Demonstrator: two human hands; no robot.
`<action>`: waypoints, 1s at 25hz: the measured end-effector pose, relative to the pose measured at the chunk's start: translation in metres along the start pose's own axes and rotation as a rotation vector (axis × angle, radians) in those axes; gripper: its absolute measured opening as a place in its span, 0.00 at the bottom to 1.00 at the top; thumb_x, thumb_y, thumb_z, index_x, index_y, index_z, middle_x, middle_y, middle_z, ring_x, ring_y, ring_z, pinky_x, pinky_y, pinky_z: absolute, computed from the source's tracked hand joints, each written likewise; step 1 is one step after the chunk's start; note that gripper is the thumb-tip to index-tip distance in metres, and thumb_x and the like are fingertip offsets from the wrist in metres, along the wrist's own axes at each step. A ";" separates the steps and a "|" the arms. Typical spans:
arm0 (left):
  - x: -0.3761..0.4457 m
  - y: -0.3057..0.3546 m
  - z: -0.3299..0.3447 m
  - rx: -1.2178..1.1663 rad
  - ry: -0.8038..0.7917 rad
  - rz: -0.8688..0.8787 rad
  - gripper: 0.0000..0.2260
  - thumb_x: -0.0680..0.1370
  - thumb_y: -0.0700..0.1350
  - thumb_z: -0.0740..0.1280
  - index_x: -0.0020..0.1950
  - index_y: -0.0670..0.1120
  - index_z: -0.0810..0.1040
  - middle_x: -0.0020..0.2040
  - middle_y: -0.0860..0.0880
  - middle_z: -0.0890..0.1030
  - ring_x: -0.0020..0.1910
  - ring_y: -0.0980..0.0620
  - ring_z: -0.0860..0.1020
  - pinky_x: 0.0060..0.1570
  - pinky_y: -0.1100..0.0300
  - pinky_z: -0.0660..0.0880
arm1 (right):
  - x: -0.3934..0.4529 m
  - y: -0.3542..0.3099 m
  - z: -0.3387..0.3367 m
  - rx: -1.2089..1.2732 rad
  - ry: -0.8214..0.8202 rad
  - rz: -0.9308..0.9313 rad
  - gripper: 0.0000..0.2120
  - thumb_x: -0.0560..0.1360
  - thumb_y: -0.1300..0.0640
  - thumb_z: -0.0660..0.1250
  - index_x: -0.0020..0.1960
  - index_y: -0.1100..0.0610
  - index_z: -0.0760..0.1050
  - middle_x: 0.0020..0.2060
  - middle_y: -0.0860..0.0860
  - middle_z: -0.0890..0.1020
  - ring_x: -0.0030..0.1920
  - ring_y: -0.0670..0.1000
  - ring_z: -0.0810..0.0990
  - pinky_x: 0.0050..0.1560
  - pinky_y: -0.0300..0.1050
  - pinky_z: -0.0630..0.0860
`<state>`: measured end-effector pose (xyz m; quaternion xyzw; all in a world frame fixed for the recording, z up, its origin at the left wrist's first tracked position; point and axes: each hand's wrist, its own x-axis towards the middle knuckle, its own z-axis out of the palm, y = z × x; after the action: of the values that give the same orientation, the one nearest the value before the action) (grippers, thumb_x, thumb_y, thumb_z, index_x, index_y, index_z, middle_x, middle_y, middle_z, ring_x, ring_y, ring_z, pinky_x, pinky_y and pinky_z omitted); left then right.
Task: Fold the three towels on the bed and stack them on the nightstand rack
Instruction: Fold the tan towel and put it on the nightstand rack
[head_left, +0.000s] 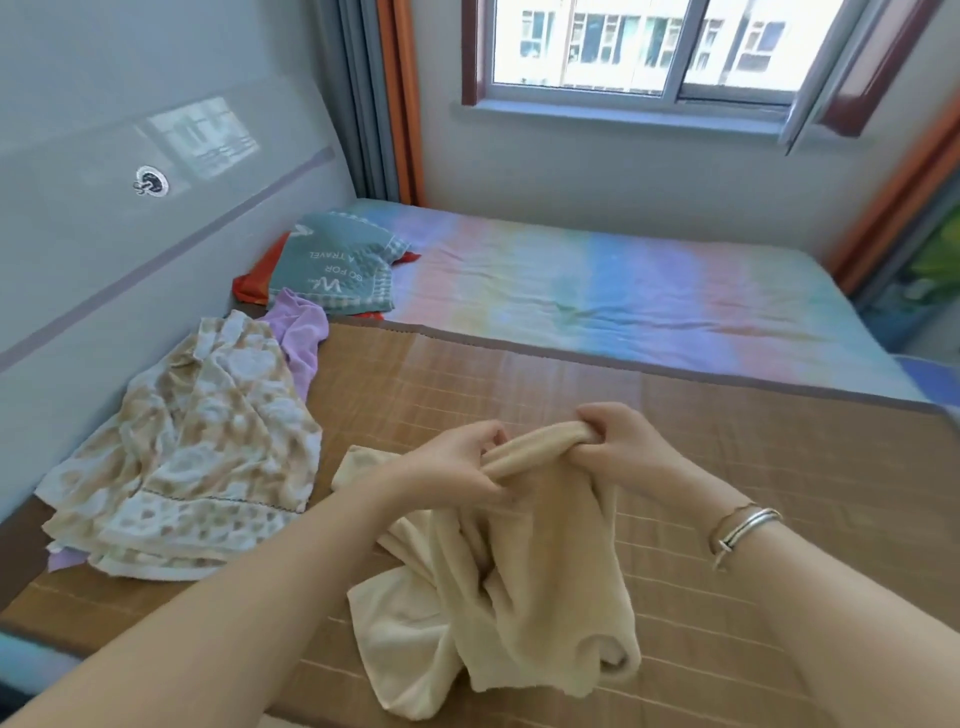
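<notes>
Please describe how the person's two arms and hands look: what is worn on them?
Both forearms are bare, with no sleeves in view. The right wrist carries silver bangles. The left hand and right hand wear no gloves, and no rings can be seen.

Bright window (644, 47), grey headboard (130, 218), orange curtains (402, 98)

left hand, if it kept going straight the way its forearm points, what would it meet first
The right hand: the left hand points up and right along the cream towel both grip, and the right hand holds the same bunched edge just beyond. Depth is hard to judge.
</notes>
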<state>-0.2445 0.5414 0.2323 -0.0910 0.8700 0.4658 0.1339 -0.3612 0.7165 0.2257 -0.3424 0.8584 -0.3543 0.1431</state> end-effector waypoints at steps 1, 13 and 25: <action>0.001 -0.004 -0.004 0.095 -0.012 -0.013 0.07 0.69 0.42 0.72 0.45 0.48 0.77 0.38 0.52 0.78 0.39 0.54 0.76 0.40 0.59 0.73 | 0.001 -0.004 0.001 -0.046 0.064 -0.031 0.09 0.61 0.52 0.62 0.30 0.53 0.62 0.26 0.44 0.65 0.30 0.46 0.65 0.33 0.45 0.62; -0.016 0.051 -0.099 -0.465 0.336 0.071 0.12 0.81 0.38 0.58 0.43 0.45 0.80 0.35 0.51 0.84 0.38 0.55 0.82 0.39 0.64 0.80 | -0.003 0.025 0.016 -0.258 -0.351 0.155 0.06 0.63 0.55 0.64 0.41 0.52 0.75 0.40 0.45 0.82 0.42 0.49 0.80 0.45 0.46 0.79; 0.005 0.121 -0.126 -0.063 0.511 0.315 0.09 0.77 0.47 0.65 0.37 0.55 0.76 0.30 0.61 0.78 0.30 0.67 0.77 0.31 0.75 0.70 | -0.015 -0.045 -0.190 0.179 0.695 -0.041 0.14 0.71 0.58 0.66 0.32 0.54 0.62 0.27 0.48 0.64 0.32 0.46 0.62 0.32 0.44 0.60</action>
<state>-0.3022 0.5023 0.3924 -0.0733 0.8641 0.4694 -0.1661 -0.4216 0.8011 0.3922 -0.2047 0.8143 -0.5262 -0.1349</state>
